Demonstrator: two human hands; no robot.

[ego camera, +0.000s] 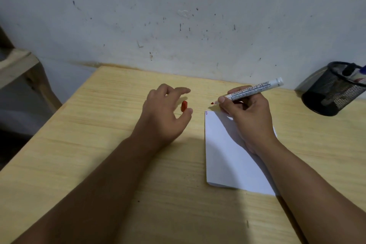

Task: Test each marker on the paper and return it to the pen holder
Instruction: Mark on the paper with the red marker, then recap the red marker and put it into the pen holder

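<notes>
Above paper's (227,150) far corner: right hand (249,117) grip pinches uncapped red board marker (255,90) mid-barrel; light, stiff, slick plastic. Left hand (164,113) spread beside red cap (184,106) on surface (99,144).

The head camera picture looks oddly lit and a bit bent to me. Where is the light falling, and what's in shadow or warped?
Head view: light falls mid-table, brightest on the paper; the right hand with the marker shadows the paper, the near forearms and left edge go dark. Wide-angle bending tilts the pen holder at the right edge. The cap by the left hand looks soft.
</notes>
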